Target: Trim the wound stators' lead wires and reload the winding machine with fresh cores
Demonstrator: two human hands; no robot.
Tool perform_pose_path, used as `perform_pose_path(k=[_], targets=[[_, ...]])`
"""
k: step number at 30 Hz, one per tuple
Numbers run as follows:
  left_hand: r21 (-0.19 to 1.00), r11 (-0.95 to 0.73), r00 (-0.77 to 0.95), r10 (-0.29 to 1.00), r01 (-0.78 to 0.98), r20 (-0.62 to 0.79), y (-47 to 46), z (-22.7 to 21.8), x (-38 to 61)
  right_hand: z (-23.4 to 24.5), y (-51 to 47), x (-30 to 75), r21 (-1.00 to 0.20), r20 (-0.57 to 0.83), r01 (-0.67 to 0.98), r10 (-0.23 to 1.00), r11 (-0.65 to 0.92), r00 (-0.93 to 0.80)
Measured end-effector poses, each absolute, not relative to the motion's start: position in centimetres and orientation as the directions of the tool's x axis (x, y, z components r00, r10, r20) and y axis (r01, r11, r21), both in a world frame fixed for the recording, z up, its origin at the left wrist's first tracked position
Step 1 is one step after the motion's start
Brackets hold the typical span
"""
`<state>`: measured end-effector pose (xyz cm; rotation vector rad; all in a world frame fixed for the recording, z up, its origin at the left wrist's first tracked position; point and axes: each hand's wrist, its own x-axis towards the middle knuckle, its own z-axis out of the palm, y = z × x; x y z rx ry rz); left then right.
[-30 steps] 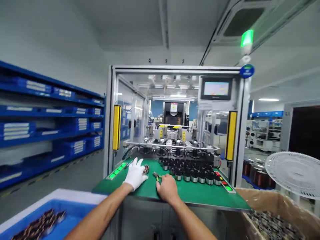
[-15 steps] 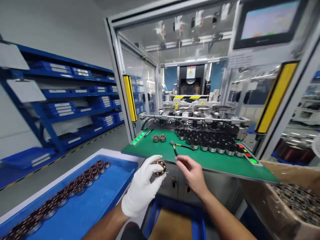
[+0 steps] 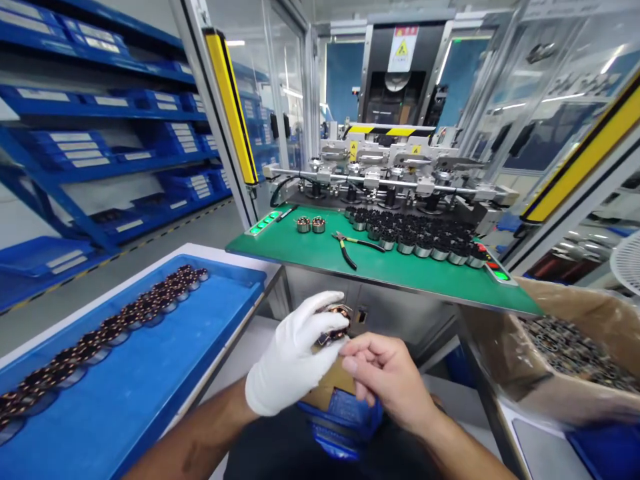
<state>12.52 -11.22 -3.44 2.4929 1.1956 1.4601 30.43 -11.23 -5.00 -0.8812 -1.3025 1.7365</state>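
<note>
My left hand point(image 3: 295, 360), in a white glove, is closed around a copper-wound motor stator point(image 3: 337, 321) held in front of the bench edge. The glove's fingers cover part of its ring. My bare right hand point(image 3: 383, 373) is pinched at the stator's lower right side, close to the gloved thumb; whatever lies between the fingertips is too small to make out. On the green bench top point(image 3: 280, 250) are black-handled cutting pliers point(image 3: 353, 245), spread apart. Two wound stators point(image 3: 311, 225) stand left of them, and several black-topped stators point(image 3: 425, 233) fill the right side.
A blue tray point(image 3: 200, 333) with rows of wound stators lies to my left. A cardboard box point(image 3: 537, 373) of metal parts stands at right. Behind the bench top is a machine point(image 3: 375, 177) between yellow light-curtain posts point(image 3: 231, 107). Blue shelving point(image 3: 100, 167) lines the left.
My view has tilted down. My right hand has come from beside the pliers' handle to the stator, and its fingers have closed into a pinch. My left hand keeps hold of the stator.
</note>
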Motion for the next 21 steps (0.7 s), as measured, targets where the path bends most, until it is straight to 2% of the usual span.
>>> perform_pose_path(k=[6, 10, 12, 14, 15, 17, 19, 21], targets=[[0.671, -0.579, 0.185, 0.803, 0.463, 0.566, -11.0, -3.4, 12.8, -5.1, -12.6, 32.4, -0.947, -0.133, -0.163, 0.797, -0.278, -0.589], [0.913, -0.380, 0.140, 0.922, 0.150, 0.361, -11.0, -3.7, 13.2, -6.2, -13.3, 32.2, -0.971, -0.136, -0.095, 0.829, -0.221, -0.542], [0.956, -0.292, 0.177, 0.941, -0.013, 0.290, -11.2, -4.0, 13.4, -7.2, -13.7, 31.6, -0.983, -0.131, -0.047, 0.851, -0.179, -0.509], [0.965, -0.260, 0.142, 0.955, -0.025, 0.261, -11.5, -4.4, 13.7, -8.3, -13.7, 31.1, -0.994, -0.089, -0.017, 0.861, -0.112, -0.500], [0.961, -0.274, 0.107, 0.957, 0.029, 0.270, -11.7, -4.7, 13.8, -8.7, -13.5, 31.0, -1.000, -0.020, 0.002, 0.875, -0.022, -0.484], [0.910, -0.374, 0.063, 0.927, 0.181, 0.369, -12.1, -5.1, 14.1, -9.0, -13.0, 31.1, -0.955, 0.246, 0.069, 0.900, 0.288, -0.360], [0.807, -0.506, 0.077, 0.857, 0.303, 0.509, -12.7, -5.6, 14.2, -8.5, -12.3, 31.6, -0.792, 0.551, 0.197, 0.815, 0.578, -0.178], [0.709, -0.595, 0.100, 0.788, 0.380, 0.608, -13.2, -6.0, 14.2, -7.7, -12.0, 32.2, -0.675, 0.692, 0.247, 0.713, 0.695, -0.112]])
